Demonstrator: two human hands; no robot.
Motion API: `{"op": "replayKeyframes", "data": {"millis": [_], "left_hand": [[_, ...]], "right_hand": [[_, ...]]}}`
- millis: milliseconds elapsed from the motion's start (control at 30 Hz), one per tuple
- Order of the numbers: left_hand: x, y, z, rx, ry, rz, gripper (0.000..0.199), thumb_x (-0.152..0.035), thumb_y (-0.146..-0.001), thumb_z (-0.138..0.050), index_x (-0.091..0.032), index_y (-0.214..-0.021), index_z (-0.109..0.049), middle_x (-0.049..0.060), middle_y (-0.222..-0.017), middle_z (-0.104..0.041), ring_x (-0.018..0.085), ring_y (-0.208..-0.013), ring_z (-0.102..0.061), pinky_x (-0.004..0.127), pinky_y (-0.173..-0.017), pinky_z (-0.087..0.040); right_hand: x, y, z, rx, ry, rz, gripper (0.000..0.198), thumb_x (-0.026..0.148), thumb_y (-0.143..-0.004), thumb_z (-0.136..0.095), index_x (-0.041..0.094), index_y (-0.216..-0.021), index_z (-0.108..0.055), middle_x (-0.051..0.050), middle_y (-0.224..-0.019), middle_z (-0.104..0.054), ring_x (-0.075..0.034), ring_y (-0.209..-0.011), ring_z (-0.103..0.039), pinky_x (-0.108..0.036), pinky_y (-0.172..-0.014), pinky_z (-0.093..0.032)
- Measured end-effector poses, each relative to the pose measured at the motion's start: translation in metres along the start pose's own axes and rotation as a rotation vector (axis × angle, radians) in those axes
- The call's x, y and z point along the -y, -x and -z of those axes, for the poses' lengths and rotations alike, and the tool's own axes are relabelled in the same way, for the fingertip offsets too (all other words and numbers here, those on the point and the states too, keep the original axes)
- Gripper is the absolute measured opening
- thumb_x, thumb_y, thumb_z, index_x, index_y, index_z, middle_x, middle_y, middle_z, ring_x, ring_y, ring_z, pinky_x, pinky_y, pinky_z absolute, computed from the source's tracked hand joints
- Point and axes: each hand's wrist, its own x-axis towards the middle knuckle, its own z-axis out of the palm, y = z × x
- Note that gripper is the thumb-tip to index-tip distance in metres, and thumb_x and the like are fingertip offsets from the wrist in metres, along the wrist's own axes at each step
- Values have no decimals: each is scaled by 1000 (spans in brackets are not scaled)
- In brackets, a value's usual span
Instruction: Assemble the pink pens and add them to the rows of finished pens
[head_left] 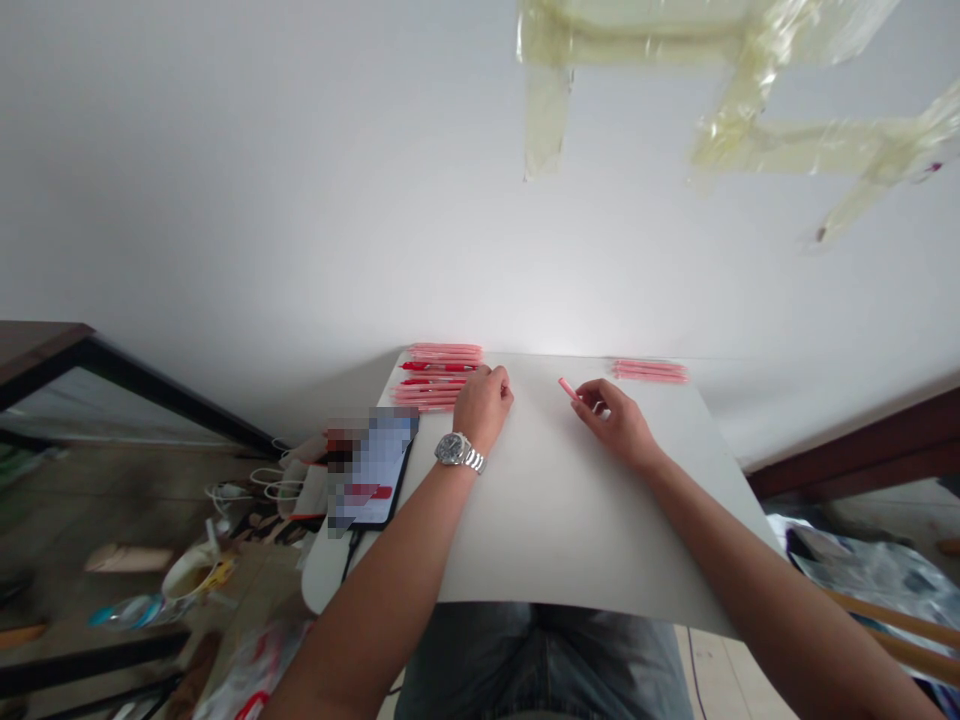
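Now, right fingers [602,386] pinching one stick [567,386], left fingers [504,384], hold unclear, two pink piles [430,394] [650,371].

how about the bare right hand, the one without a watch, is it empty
No, the right hand grips one end of a slim pink stick, whose other end juts out in view.

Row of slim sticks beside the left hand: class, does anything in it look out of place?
Yes: bright red pen-like pieces lie among the pale pink sticks, beside the left hand. Their stronger colour breaks the otherwise pink row.
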Motion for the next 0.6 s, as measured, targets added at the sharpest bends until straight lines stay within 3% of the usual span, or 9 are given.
{"op": "replayKeyframes", "data": {"millis": [367,600], "left_hand": [[2,1,-1,-34,108,-38,12,-14,-94,-57,-21,-90,-65,6,-89,-62,18,-77,-59,30,-68,-42],[1,3,-2,-34,355,-132,12,-19,-98,-57,-21,-91,-67,5,-91,-63,16,-78,-60,29,-76,-49]], "right_hand": [[0,-1,0,3,12,12,22,45,-95,-62,23,-99,-63,-3,-84,-68,-18,-71,-60,-32,-67,-50],[2,0,0,4,24,18,23,45,-95,-61,23,-101,-63,-4,-85,-68,-18,-72,-60,-33,-67,-51]]}}
